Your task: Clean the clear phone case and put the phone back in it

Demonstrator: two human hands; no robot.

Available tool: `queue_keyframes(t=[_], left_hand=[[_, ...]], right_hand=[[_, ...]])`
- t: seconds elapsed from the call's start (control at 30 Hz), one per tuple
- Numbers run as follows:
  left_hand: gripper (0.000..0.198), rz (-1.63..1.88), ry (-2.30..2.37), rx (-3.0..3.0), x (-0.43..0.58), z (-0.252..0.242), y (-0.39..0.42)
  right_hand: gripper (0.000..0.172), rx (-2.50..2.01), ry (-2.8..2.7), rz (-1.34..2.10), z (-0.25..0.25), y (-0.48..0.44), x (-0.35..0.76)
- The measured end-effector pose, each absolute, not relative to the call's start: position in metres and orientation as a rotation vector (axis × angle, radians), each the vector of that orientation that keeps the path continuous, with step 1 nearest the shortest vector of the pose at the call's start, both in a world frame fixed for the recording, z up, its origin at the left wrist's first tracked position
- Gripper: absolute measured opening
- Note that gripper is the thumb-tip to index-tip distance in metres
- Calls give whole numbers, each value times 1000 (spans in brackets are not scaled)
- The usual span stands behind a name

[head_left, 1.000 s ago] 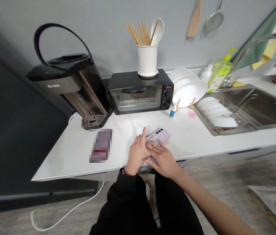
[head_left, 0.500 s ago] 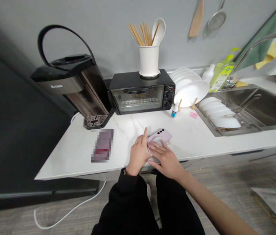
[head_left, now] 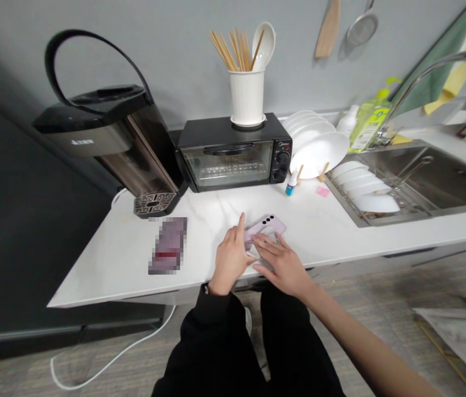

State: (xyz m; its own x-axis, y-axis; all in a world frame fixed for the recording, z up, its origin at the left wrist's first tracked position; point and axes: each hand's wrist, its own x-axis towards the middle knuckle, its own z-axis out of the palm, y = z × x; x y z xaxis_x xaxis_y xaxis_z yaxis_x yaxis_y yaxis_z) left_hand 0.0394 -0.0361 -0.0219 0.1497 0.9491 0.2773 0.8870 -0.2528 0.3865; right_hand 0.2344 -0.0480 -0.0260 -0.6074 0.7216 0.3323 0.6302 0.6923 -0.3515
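Observation:
A lilac phone (head_left: 277,221) lies back up on the white counter, its three dark camera lenses at the far end. My left hand (head_left: 229,256) rests along the phone's left edge and steadies it, index finger stretched forward. On the phone's back, my right hand (head_left: 283,266) presses down a thin whitish wipe (head_left: 269,230) with its fingers laid over it. Both hands cover the phone's near part. Left of them lies a flat, dark purple item (head_left: 169,245), blurred by pixelation.
Behind stand a black toaster oven (head_left: 233,162), with a white pot (head_left: 247,96) of chopsticks on it, and a water dispenser (head_left: 150,160). Rightward are a small bottle (head_left: 291,186), a pink packet (head_left: 323,191), upright plates (head_left: 319,151) and a sink (head_left: 427,205) holding bowls (head_left: 367,190).
My right hand has slid slightly forward and right over the phone with the wipe. My left hand stays at the phone's edge. The whole view has shifted a little.

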Motion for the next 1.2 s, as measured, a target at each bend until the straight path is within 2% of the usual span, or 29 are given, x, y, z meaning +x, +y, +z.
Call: queue_keyframes(t=[0.1, 0.3, 0.43, 0.6, 0.8, 0.87, 1.0, 1.2], left_hand=[[120, 736, 1824, 2297, 42, -20, -37], [104, 707, 1820, 2316, 39, -20, -40], [114, 683, 1827, 2298, 39, -19, -40], [120, 721, 1860, 2301, 41, -19, -38], [96, 656, 1851, 2325, 37, -22, -37], [100, 650, 1840, 2324, 37, -21, -37], [119, 693, 1834, 2313, 41, -18, -37], [114, 715, 1837, 2317, 39, -21, -38]], right_hand=[[53, -1259, -2360, 144, -27, -27, 252], [59, -1138, -2425, 158, -27, -24, 211], [56, -1066, -2476, 197, -28, -39, 235], [58, -1360, -2316, 61, -28, -21, 257], [63, -1041, -2437, 235, -26, -46, 205], [59, -1022, -2457, 260, -26, -52, 213], [52, -1268, -2366, 122, -27, -32, 251], [58, -1228, -2376, 95, -28, -25, 233]])
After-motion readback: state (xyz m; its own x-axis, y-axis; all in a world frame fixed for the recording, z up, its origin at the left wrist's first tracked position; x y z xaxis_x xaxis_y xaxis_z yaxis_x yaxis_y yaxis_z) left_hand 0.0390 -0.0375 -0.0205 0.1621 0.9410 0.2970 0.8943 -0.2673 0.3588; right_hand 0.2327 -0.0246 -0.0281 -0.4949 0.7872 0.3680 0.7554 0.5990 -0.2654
